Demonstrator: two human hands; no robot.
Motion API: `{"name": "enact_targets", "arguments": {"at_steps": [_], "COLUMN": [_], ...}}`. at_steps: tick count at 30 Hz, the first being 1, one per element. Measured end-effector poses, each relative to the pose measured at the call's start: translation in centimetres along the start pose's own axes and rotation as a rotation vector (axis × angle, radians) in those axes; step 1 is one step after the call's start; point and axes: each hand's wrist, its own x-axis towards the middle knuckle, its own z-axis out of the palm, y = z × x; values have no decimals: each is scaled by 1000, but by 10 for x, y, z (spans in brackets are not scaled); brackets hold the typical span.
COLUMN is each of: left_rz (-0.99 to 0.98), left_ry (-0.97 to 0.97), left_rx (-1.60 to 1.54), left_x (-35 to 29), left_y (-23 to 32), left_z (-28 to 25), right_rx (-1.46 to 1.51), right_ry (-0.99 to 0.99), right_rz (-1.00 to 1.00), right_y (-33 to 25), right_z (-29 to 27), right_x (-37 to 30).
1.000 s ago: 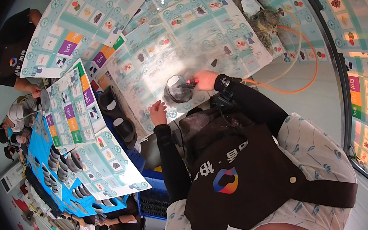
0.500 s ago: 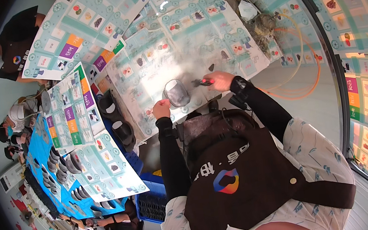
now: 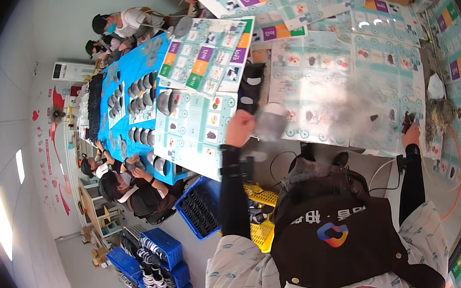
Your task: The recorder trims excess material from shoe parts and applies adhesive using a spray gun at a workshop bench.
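Note:
A grey, rounded cup-shaped piece (image 3: 272, 121) with a pale patch hangs off the near left edge of the covered worktable (image 3: 322, 95), smeared by motion. My left hand (image 3: 239, 128) is closed at its left edge and holds it. Toward the table's right end, my right hand (image 3: 411, 135) is closed around a small dark tool (image 3: 408, 121), whose exact kind I cannot make out. A small dark scrap (image 3: 374, 118) lies on the tabletop left of this tool. Dark cup-shaped pieces (image 3: 249, 92) stand in a container just beyond my left hand.
On the left, a blue-covered table (image 3: 112, 115) bears rows of grey curved pieces, with people working along it. Blue crates (image 3: 198, 205) and a yellow crate (image 3: 263, 235) stand on the floor. An orange hose (image 3: 457, 153) runs at the right.
The view has swung left. My left hand has lifted the grey cup-shaped piece off the tabletop and carried it left. My right hand, still with the tool, has moved right, away from it.

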Motion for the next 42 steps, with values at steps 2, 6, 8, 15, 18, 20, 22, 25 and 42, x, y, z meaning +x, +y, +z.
{"name": "enact_targets", "arguments": {"at_steps": [2,6,8,15,18,20,22,25,42], "left_rz": [21,-146,-150,-142,-132,-185,-123,3,-1461], "left_ry": [95,225,307,386,410,360,515,752,336], "left_rx": [-26,73,360,475,513,461,570,485,-216], "left_x": [2,29,58,148,170,167,147,122,-665], "left_y": [-67,-154,-182,-287,-319,-341,-364,-309,-121], "left_z": [-74,-190,-217,-263,-268,-274,-280,-254,288], "right_rx": [-27,-30,13,87,103,78,81,75,83], "right_ry": [12,159,184,293,287,323,195,198,-722], "right_rz": [-18,-32,7,-215,-253,-307,-298,-426,-1721], "right_y": [-17,-52,-66,-131,-161,-178,-219,-253,-496], "right_z": [4,-13,-29,-66,-75,-79,-88,-98,4], "right_x": [-2,-26,-44,-141,-166,-173,-173,-182,-333]}}
